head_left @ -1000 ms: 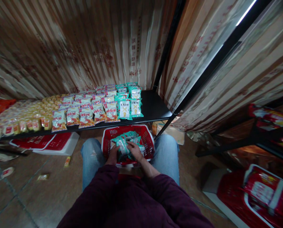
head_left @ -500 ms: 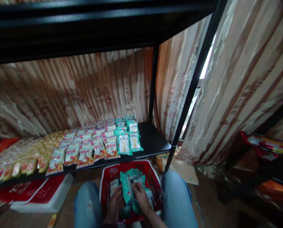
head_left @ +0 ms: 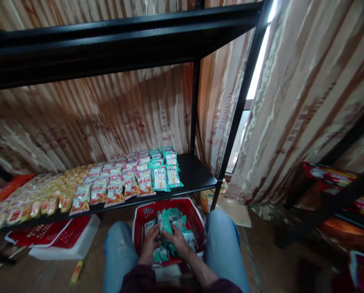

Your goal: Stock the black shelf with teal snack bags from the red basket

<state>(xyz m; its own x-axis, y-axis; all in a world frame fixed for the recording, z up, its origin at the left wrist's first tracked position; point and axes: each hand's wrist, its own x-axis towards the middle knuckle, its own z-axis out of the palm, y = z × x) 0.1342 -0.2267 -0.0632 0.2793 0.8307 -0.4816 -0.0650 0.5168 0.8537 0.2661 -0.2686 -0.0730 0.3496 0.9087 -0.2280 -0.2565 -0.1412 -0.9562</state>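
Note:
Between my knees, a red plastic basket [head_left: 200, 228] holds several teal and white snack bags [head_left: 188, 235]. One teal snack bag [head_left: 164, 219] is raised at the middle of the basket, tilted, between my two hands. My left hand [head_left: 150, 241] has its fingers closed on the left side of that bag. My right hand [head_left: 178, 241] grips its lower right side, the fingertips partly hidden behind the bag. On the low black shelf [head_left: 197, 175] ahead, teal bags [head_left: 173, 176] stand in rows at the right, beside striped snack bags [head_left: 115, 190].
Small wrapped cakes [head_left: 52, 201] fill the shelf's left part. An upper shelf board [head_left: 123, 32] and a black post [head_left: 233, 134] frame the space. A white and red box [head_left: 62, 240] lies under the shelf, a yellow packet [head_left: 76, 272] on the floor. Curtains [head_left: 292, 101] hang around.
My view has shifted slightly. The teal bag stays between my hands, and my left hand has moved from low beside it to its side, fingers now closer around it.

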